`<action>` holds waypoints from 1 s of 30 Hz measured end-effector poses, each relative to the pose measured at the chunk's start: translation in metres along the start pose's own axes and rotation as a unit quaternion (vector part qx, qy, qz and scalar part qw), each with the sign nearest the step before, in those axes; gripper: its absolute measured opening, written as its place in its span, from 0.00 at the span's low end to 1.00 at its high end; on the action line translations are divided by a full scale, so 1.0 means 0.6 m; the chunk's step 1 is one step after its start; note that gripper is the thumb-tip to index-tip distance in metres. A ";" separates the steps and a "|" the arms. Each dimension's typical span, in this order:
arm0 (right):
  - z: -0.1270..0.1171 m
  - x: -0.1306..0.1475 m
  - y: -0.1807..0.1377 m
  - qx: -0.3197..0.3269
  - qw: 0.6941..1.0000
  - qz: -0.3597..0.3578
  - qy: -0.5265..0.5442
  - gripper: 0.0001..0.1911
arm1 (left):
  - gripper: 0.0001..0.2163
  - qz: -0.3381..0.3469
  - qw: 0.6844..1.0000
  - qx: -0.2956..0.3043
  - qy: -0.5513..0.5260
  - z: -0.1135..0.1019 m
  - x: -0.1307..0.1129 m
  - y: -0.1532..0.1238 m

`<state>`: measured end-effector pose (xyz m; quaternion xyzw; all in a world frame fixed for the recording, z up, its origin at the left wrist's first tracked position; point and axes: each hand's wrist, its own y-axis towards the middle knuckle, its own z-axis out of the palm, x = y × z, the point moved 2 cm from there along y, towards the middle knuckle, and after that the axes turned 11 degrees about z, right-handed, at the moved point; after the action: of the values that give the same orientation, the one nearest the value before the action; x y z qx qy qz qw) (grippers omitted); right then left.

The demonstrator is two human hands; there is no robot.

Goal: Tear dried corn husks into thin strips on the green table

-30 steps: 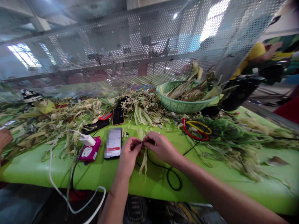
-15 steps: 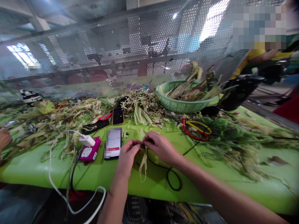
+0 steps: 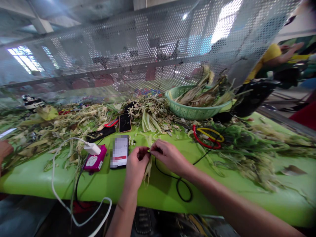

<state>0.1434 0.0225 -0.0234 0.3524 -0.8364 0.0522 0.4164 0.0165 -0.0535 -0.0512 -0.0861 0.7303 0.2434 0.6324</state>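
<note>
Low over the green table [image 3: 163, 197], my left hand [image 3: 136, 164] and my right hand [image 3: 170, 154] meet fingertip to fingertip. A pale strip of dried corn husk [image 3: 147, 171] hangs from the left fingers, its end frayed. The right thumb and forefinger pinch close beside it, but what lies between them is too small to tell. A thin black cord [image 3: 184, 195] runs from below the right fingers and curls into a loop on the table. Just left of my left hand lies a phone with a lit screen [image 3: 120, 152].
A magenta power adapter [image 3: 97, 161] with a white plug [image 3: 93, 148] lies left. Behind are a second phone [image 3: 125, 123], husk scraps [image 3: 81, 120] and a green basket [image 3: 195, 113] of husks. Red-handled scissors or pliers [image 3: 202, 140] lie right. Another person's hand [image 3: 5, 149] shows far left.
My fingertips have shifted slightly left. The husk strip, earlier hanging as an open loop, now hangs closer under my left fingers. At far left, the other person's hand has moved a little.
</note>
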 end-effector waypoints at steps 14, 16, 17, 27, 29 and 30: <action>-0.007 -0.002 0.000 -0.013 1.000 0.018 -0.004 0.03 | 0.08 -0.021 0.999 0.031 -0.017 0.000 -0.001 -0.001; -0.007 -0.003 0.001 -0.012 1.000 0.018 -0.007 0.03 | 0.09 -0.023 0.999 0.032 -0.021 0.001 -0.001 0.000; -0.007 -0.003 0.001 -0.011 1.000 0.019 -0.007 0.03 | 0.09 -0.023 0.999 0.034 -0.022 0.001 -0.001 0.000; -0.009 -0.008 0.003 -0.022 1.000 0.010 0.007 0.03 | 0.10 -0.032 0.999 0.032 0.003 -0.001 0.002 0.001; -0.009 -0.010 0.004 -0.025 1.000 0.012 0.007 0.03 | 0.11 -0.032 0.999 0.026 0.010 -0.002 0.000 0.001; -0.010 -0.011 0.004 -0.028 0.999 0.014 0.008 0.03 | 0.11 -0.032 0.999 0.022 0.011 -0.002 0.000 0.001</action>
<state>0.1484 0.0301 -0.0236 0.3286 -0.8392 0.0376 0.4316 0.0149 -0.0535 -0.0507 -0.0981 0.7394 0.2058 0.6335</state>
